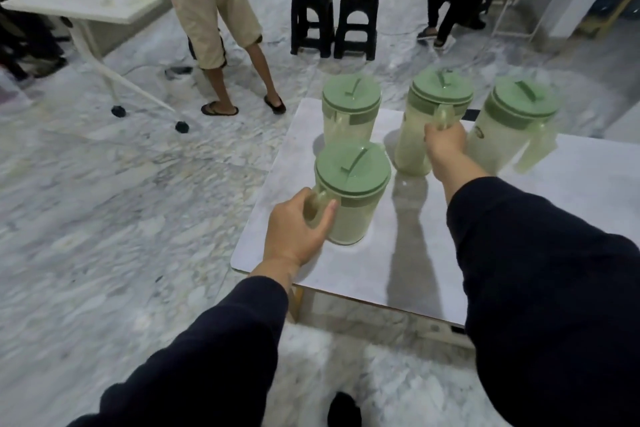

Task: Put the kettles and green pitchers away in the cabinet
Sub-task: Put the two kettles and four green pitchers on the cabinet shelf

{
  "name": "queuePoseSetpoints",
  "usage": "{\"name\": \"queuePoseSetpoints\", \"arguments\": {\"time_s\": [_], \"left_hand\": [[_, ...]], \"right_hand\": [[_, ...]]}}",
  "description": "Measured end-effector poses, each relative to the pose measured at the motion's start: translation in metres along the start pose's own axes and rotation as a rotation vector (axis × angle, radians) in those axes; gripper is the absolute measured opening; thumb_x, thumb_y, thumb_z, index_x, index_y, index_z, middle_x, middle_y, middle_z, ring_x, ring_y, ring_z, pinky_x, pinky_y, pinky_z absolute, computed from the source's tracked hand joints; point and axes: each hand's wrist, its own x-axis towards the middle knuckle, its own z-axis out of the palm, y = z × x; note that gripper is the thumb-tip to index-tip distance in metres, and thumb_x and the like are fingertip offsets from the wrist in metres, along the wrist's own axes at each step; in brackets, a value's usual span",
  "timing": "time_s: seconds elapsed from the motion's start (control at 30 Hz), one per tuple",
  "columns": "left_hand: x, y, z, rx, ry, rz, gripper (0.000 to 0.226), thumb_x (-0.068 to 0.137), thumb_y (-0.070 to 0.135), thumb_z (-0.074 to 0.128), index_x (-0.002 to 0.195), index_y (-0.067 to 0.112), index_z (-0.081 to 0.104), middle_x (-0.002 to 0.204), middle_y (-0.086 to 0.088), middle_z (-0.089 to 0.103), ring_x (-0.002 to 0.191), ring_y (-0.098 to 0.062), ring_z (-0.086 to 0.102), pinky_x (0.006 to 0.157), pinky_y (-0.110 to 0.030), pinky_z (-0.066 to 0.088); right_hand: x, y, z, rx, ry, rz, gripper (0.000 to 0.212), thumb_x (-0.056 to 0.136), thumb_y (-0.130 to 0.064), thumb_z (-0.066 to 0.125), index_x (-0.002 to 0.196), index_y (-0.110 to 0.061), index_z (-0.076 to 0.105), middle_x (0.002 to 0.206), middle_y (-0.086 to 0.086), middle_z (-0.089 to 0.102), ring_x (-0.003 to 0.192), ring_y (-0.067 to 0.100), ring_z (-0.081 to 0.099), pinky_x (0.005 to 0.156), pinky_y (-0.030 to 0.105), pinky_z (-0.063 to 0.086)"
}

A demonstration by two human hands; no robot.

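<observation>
We grip two pitcher handles: left hand (298,229) on near pitcher (349,194), right hand (445,146) on middle pitcher (433,121). Risk: lifting swing knocks far-right pitcher (512,125) just beside it off worktop (571,184).

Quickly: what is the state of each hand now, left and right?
Left hand: closed around the handle of the nearest pitcher.
Right hand: closed around the handle of the middle pitcher at the back.
</observation>
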Motion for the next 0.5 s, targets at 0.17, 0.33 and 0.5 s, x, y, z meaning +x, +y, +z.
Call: {"name": "queuePoseSetpoints", "arguments": {"time_s": [0.17, 0.33, 0.5], "left_hand": [[0.002, 0.005, 0.004, -0.052, -0.063, 0.005, 0.044, 0.084, 0.055, 0.056, 0.075, 0.012, 0.058, 0.064, -0.004, 0.064, 0.064, -0.023, 0.062, 0.061, -0.03, 0.05], [-0.003, 0.026, 0.002, -0.195, -0.11, -0.013, 0.034, 0.09, 0.045, 0.057, 0.074, 0.016, 0.057, 0.062, -0.004, 0.064, 0.05, -0.008, 0.062, 0.053, -0.019, 0.048], [-0.03, 0.054, -0.015, -0.209, -0.246, 0.128, 0.037, 0.092, 0.047, 0.054, 0.081, 0.012, 0.061, 0.062, -0.002, 0.064, 0.052, -0.011, 0.064, 0.053, -0.021, 0.045]], "right_hand": [[-0.035, 0.014, -0.022, 0.017, 0.079, -0.07, 0.041, 0.096, -0.027, 0.051, 0.127, -0.001, 0.047, 0.125, 0.019, 0.058, 0.116, 0.036, 0.056, 0.101, 0.043, 0.043], [-0.087, 0.03, -0.056, 0.106, 0.157, -0.119, 0.028, 0.096, -0.027, 0.053, 0.112, -0.004, 0.053, 0.099, 0.012, 0.059, 0.09, 0.026, 0.057, 0.088, 0.044, 0.049], [-0.169, 0.048, -0.112, 0.114, 0.305, -0.179, 0.017, 0.095, -0.03, 0.054, 0.099, -0.013, 0.051, 0.093, 0.008, 0.06, 0.085, 0.025, 0.057, 0.082, 0.043, 0.051]]}}
